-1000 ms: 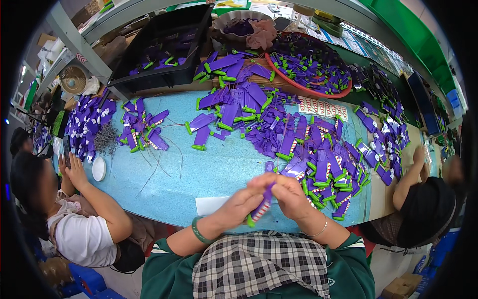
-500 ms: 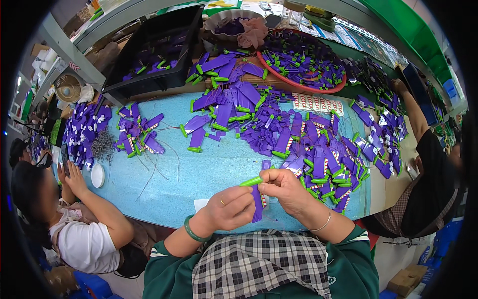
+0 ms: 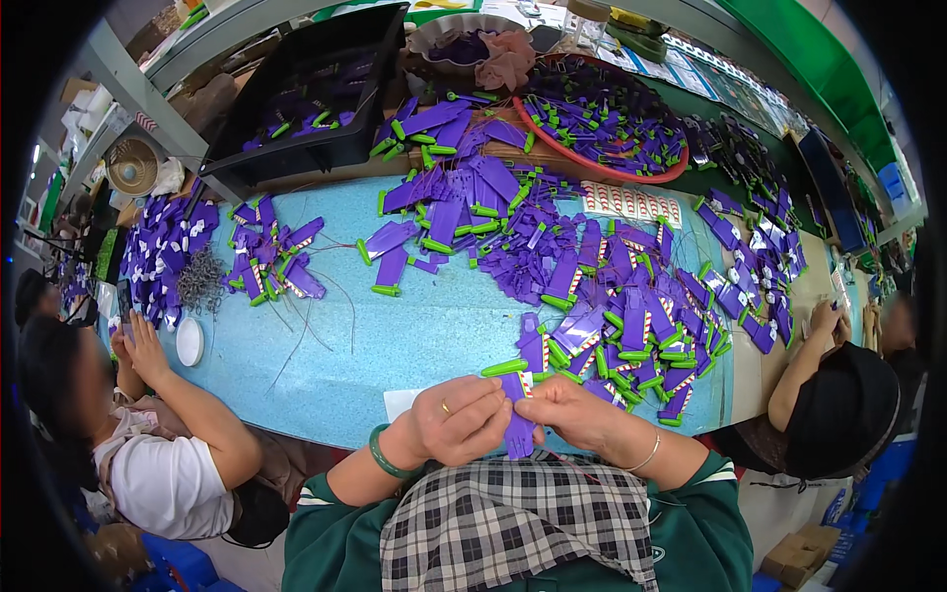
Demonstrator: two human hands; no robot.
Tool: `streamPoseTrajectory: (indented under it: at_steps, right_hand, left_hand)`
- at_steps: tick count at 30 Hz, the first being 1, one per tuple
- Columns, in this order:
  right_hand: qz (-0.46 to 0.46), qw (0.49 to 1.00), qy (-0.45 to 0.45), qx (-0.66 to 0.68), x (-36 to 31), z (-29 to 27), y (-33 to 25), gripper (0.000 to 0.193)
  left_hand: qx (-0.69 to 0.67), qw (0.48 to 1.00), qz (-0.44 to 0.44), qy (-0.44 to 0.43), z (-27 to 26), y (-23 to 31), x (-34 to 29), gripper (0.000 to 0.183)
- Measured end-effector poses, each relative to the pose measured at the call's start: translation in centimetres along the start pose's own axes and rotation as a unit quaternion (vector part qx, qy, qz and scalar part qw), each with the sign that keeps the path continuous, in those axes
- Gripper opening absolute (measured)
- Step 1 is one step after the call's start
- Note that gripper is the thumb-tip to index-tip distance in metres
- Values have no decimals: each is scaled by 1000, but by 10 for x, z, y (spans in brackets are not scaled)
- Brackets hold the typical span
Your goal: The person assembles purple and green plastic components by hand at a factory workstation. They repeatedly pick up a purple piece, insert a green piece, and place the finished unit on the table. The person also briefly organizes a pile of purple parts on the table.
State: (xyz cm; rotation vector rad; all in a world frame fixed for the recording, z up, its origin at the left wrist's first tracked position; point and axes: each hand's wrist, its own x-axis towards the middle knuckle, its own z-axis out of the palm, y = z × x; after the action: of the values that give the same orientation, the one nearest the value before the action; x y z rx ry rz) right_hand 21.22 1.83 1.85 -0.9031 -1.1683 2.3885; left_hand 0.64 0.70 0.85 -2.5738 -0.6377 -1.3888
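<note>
Purple card point(image 3: 517, 426) with its green tube point(image 3: 505, 368) is pinched between your left hand point(image 3: 462, 421) and right hand point(image 3: 570, 411), both closed on it just above the blue worktop point(image 3: 414, 335) edge, so a loosened grip could drop it into your lap.

A small assembly workshop with shared handwork.

A long blue tabletop point(image 3: 414, 345) is heaped with identical purple card packs point(image 3: 592, 286) with green-handled pieces, more fill a red basin point(image 3: 602, 123) and a black crate point(image 3: 316, 89), and seated co-workers point(image 3: 168, 464) work along its edges.
</note>
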Motion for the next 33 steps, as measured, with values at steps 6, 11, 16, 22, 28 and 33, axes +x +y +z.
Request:
streamPoseTrajectory:
  at_steps: [6, 11, 16, 22, 28, 33]
  right_hand:
    - [-287, 926, 116, -217, -5, -21, 13, 17]
    - [-329, 882, 192, -277, 16, -31, 21, 19]
    - [-255, 947, 195, 3, 21, -33, 13, 21]
    - [-260, 960, 92, -50, 24, -40, 15, 25]
    - [-268, 961, -2, -63, 27, -28, 0, 26]
    - [-191, 962, 20, 195, 35, -24, 24, 26]
  left_hand:
    - [-70, 975, -205, 36, 9, -4, -5, 17]
    - [-299, 851, -420, -93, 5, -14, 19, 18]
    - [95, 930, -317, -160, 17, -96, -8, 17]
    - [138, 923, -317, -168, 5, -116, -19, 13]
    - [-615, 552, -552, -108, 2, -29, -9, 22]
    - [-662, 493, -554, 113, 10, 3, -7, 34]
